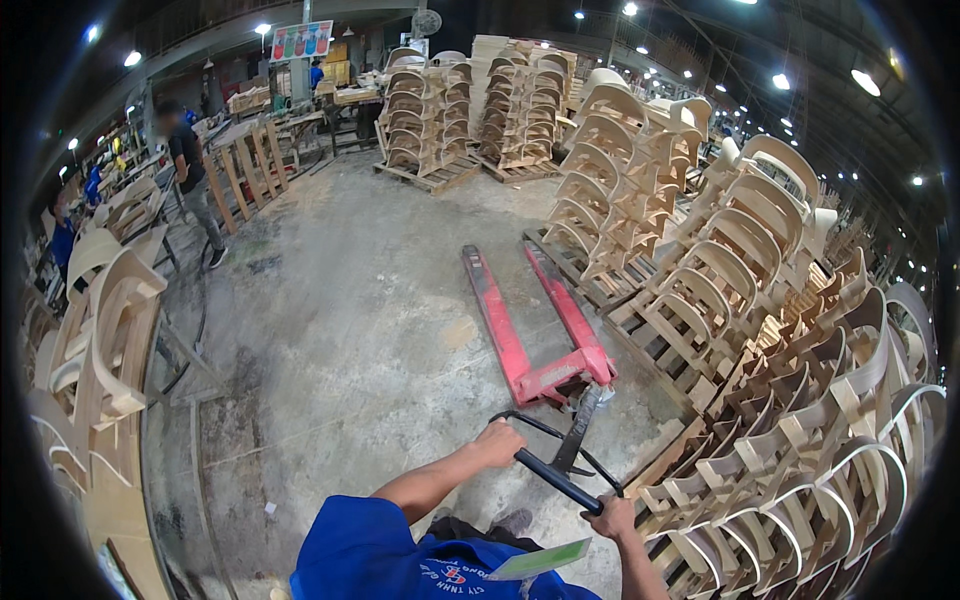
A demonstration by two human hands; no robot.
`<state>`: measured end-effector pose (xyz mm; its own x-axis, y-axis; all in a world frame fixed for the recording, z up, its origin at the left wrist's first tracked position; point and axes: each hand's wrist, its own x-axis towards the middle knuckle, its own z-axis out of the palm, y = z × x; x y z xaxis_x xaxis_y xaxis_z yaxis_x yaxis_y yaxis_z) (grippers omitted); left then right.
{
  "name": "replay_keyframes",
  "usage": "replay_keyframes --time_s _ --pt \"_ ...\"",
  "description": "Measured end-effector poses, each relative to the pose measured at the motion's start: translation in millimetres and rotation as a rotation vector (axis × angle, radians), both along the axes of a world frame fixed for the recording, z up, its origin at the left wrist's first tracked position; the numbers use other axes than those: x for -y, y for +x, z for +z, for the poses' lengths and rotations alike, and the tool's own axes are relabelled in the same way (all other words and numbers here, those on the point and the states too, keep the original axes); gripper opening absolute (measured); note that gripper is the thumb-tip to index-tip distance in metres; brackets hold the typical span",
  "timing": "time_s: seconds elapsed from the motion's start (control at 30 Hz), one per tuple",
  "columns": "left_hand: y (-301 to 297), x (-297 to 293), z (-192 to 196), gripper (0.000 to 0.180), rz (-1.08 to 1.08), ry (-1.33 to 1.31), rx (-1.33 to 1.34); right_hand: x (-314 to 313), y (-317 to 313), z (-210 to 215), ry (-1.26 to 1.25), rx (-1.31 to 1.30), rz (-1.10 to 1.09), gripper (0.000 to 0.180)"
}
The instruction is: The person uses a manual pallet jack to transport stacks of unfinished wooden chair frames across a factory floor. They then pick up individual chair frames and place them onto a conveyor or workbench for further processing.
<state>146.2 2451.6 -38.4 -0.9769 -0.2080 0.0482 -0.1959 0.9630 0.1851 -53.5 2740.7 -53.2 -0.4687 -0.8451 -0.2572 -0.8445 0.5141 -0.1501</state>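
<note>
A red pallet jack [530,330] stands on the concrete floor ahead of me, its two forks pointing away. Its black loop handle [558,470] tilts back toward me. My left hand [497,443] grips the handle's left end. My right hand [612,518] grips its right end. Both arms come out of blue short sleeves at the bottom edge. The forks carry nothing and lie beside a wooden pallet [640,310] loaded with bare wooden chair frames.
Stacks of unfinished wooden chair frames [800,400] crowd the right side, more stand at the left [95,330] and the back [430,115]. A person in a dark shirt [195,180] stands far left by wooden racks. Open concrete floor [350,300] lies in the middle.
</note>
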Motion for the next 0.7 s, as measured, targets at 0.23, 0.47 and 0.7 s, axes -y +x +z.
replay_keyframes --time_s 0.23,0.47,0.7 --pt "138.6 -32.8 28.9 0.007 0.052 0.016 0.052 -45.7 129.8 18.3 -0.027 0.241 0.173 0.041" --pt "220.2 -122.4 108.4 0.013 0.223 -0.005 -0.141 -116.7 158.7 88.8 -0.196 0.535 0.434 0.054" --pt "258.3 -304.6 157.1 0.014 0.465 0.083 -0.211 -246.6 147.3 169.1 -0.245 0.719 0.555 0.032"
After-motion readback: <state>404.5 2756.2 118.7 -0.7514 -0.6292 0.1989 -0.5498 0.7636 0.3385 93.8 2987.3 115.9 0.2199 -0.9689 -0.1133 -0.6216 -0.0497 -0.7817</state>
